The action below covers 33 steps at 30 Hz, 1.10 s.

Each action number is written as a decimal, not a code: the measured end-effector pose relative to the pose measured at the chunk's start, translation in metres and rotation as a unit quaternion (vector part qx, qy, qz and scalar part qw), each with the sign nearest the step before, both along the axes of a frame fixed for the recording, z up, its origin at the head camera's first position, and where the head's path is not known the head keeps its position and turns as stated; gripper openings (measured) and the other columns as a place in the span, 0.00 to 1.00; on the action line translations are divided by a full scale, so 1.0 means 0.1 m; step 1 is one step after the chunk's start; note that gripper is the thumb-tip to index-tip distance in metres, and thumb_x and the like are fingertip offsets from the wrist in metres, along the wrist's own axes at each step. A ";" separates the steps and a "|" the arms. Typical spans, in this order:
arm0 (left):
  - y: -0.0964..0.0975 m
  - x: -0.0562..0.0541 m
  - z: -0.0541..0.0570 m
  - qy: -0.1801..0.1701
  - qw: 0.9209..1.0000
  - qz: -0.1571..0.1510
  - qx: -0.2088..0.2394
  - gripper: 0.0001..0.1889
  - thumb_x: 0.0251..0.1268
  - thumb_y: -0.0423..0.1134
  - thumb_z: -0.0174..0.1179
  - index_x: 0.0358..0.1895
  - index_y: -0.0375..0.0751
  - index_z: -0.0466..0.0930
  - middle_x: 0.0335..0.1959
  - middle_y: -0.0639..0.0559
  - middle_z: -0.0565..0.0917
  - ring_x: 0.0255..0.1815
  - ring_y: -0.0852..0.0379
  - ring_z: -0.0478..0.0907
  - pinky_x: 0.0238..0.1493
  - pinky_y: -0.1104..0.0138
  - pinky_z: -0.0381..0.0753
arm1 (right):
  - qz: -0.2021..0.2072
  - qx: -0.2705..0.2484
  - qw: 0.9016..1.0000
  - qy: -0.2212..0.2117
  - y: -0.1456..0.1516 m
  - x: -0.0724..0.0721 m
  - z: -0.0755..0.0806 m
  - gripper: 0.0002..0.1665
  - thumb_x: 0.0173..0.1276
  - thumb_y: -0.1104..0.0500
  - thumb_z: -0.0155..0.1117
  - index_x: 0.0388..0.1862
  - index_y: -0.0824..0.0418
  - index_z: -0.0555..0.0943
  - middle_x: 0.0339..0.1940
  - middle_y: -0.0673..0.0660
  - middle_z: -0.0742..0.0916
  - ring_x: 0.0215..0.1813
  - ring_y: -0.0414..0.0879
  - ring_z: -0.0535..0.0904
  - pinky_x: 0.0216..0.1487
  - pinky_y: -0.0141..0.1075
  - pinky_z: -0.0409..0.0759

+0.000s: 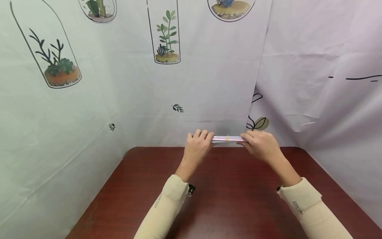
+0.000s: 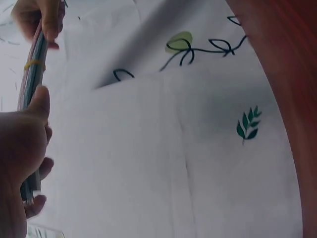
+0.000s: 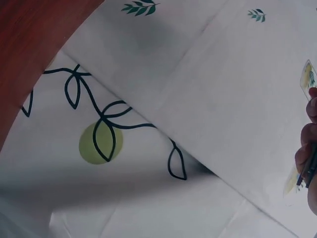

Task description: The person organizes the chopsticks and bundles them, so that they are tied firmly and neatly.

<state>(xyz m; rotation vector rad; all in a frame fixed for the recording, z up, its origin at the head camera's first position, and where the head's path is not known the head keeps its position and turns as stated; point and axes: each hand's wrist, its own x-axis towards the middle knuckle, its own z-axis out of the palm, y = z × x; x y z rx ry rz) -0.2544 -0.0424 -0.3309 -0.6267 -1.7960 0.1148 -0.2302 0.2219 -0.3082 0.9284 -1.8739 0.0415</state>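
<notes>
A thin bundle of long, slim sticks (image 1: 220, 139) in pale pink, white and grey-blue is held up level above the far table edge. A yellow band (image 1: 227, 138) wraps its middle. My left hand (image 1: 197, 143) grips one end and my right hand (image 1: 262, 145) the other, with the banded middle bare between them. In the left wrist view, the thumb lies along the bundle (image 2: 32, 79), and stick ends show below the palm. At the edge of the right wrist view, curled fingers (image 3: 303, 151) are around dark stick ends. I cannot tell what kind of sticks they are.
Beneath the arms is a dark red-brown table (image 1: 232, 199) with rounded far corners. Pale cloth (image 1: 134, 93) printed with potted plants and leaves hangs behind and along both sides. Cream sleeves (image 1: 167, 205) cover both forearms.
</notes>
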 end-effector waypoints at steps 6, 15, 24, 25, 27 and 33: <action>-0.20 -0.08 -0.03 -0.078 0.987 -0.142 0.002 0.19 0.52 0.52 0.73 0.41 0.46 0.82 0.33 0.55 0.82 0.29 0.56 0.78 0.29 0.65 0.75 | 0.013 -0.012 1.000 -0.015 0.05 -0.03 -0.06 0.13 0.50 0.60 0.74 0.35 0.62 0.84 0.25 0.51 0.83 0.20 0.46 0.77 0.18 0.43 0.73; -0.17 -0.19 -0.18 -0.090 0.924 -0.359 0.092 0.21 0.44 0.50 0.77 0.34 0.37 0.84 0.29 0.52 0.84 0.26 0.60 0.80 0.30 0.71 0.80 | 0.029 -0.046 0.997 -0.063 -0.04 -0.03 -0.18 0.12 0.45 0.63 0.72 0.32 0.59 0.86 0.21 0.48 0.81 0.17 0.42 0.72 0.16 0.41 0.70; -0.17 -0.22 -0.24 -0.085 0.928 -0.349 0.099 0.19 0.49 0.51 0.75 0.34 0.38 0.85 0.29 0.52 0.83 0.28 0.60 0.80 0.31 0.71 0.80 | 0.040 -0.071 0.993 -0.087 -0.08 -0.04 -0.22 0.10 0.45 0.60 0.74 0.30 0.58 0.87 0.20 0.47 0.83 0.18 0.37 0.70 0.18 0.38 0.70; -0.19 -0.23 -0.26 -0.092 0.928 -0.347 0.094 0.19 0.49 0.50 0.75 0.34 0.37 0.85 0.30 0.51 0.83 0.29 0.59 0.80 0.32 0.70 0.80 | 0.046 -0.072 0.992 -0.091 -0.08 -0.05 -0.23 0.11 0.44 0.60 0.75 0.30 0.58 0.87 0.21 0.48 0.84 0.19 0.37 0.71 0.19 0.39 0.72; -0.22 -0.25 -0.28 -0.115 0.928 -0.344 0.083 0.20 0.54 0.52 0.71 0.37 0.36 0.85 0.32 0.51 0.83 0.31 0.59 0.80 0.34 0.71 0.80 | 0.059 -0.074 0.990 -0.105 -0.05 -0.09 -0.26 0.13 0.44 0.59 0.77 0.32 0.58 0.88 0.23 0.49 0.85 0.20 0.38 0.75 0.21 0.40 0.74; -0.23 -0.34 -0.33 -0.214 0.917 -0.329 0.072 0.20 0.48 0.42 0.76 0.43 0.36 0.85 0.37 0.50 0.83 0.34 0.58 0.80 0.38 0.70 0.79 | 0.059 -0.096 0.979 -0.170 0.05 -0.25 -0.36 0.15 0.45 0.58 0.81 0.35 0.57 0.88 0.27 0.48 0.88 0.24 0.39 0.79 0.28 0.42 0.76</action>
